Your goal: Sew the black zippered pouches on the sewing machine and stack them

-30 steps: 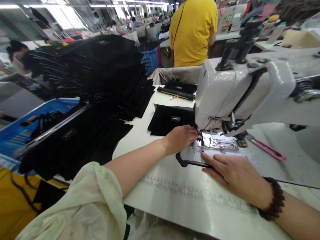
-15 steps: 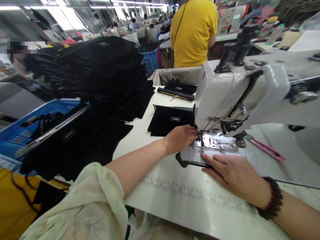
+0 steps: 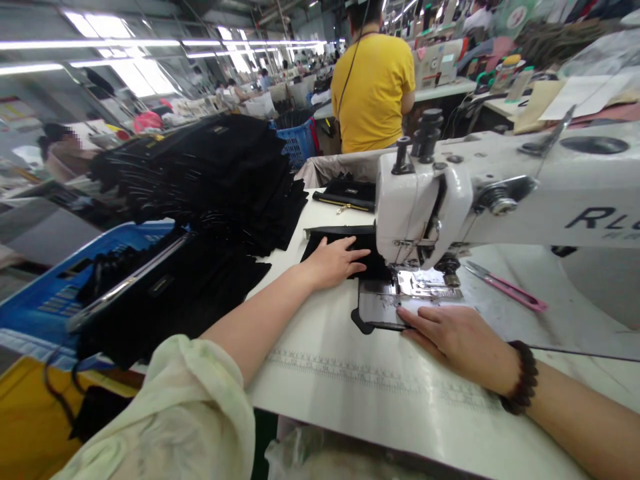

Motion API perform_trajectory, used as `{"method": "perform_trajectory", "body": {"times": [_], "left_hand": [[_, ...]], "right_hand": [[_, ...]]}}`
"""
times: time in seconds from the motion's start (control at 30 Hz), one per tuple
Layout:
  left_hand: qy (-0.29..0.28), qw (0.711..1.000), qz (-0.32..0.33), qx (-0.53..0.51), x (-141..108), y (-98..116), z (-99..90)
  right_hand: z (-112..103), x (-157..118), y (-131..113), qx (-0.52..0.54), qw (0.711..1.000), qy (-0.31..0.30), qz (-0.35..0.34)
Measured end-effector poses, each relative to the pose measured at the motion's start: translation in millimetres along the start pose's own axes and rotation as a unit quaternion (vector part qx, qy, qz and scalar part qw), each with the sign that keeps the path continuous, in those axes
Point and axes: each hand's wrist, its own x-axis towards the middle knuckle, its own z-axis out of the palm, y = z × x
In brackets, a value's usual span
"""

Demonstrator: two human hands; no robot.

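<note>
1. Our left hand point(image 3: 334, 265) lies spread and palm down on black cloth point(image 3: 379, 269) beside the machine point(image 3: 407, 197), pinching nothing.

2. The cloth rests on the table point(image 3: 320, 333), just left of the machine; its right end goes out of sight there, so we cannot tell whether it is clamped.

3. In front of the machine, our right hand point(image 3: 450, 341) lies low, fingers nearly straight, tips on the metal plate point(image 3: 375, 308); we see nothing in its grasp.

4. We judge the cloth light, soft and hardly fragile, apt to crease or slide; its left edge, farthest from the machine, seems the safest hold.

5. Pink snips point(image 3: 515, 291) lie right of the machine, a zipped pouch point(image 3: 350, 192) to its left, beyond the cloth.
</note>
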Motion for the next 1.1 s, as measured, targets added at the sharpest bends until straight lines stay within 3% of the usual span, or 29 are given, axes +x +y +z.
{"method": "perform_trajectory", "body": {"times": [0.13,0.2,0.33,0.53,0.7,0.87,1.0,1.1], "left_hand": [[-0.121,0.988,-0.079,0.052,-31,30,-26.9],[-0.15,0.987,-0.054,0.031,-47,54,-33.6],[-0.115,0.991,-0.059,-0.027,-62,80,-27.9],[-0.064,0.985,-0.119,-0.111,-64,74,-11.5],[0.022,0.988,-0.103,-0.11,-65,78,-4.9],[0.111,0.982,-0.062,-0.138,-63,77,5.0],[0.113,0.979,-0.051,-0.161,-66,74,8.3],[0.109,0.978,-0.053,-0.171,-68,73,7.5]], "right_hand": [[-3,-4,3,-0.013,0.999,0.027,-0.037],[-4,-5,5,-0.013,0.997,0.033,-0.065],[-5,-8,7,0.0,0.995,0.036,-0.093],[-4,-10,5,0.013,0.997,0.028,-0.067],[-5,-9,-2,0.021,0.998,0.013,-0.063],[-10,-8,-11,-0.008,0.991,0.103,-0.087],[-10,-6,-15,-0.012,0.983,0.134,-0.122],[-8,-5,-16,-0.002,0.986,0.145,-0.084]]}}
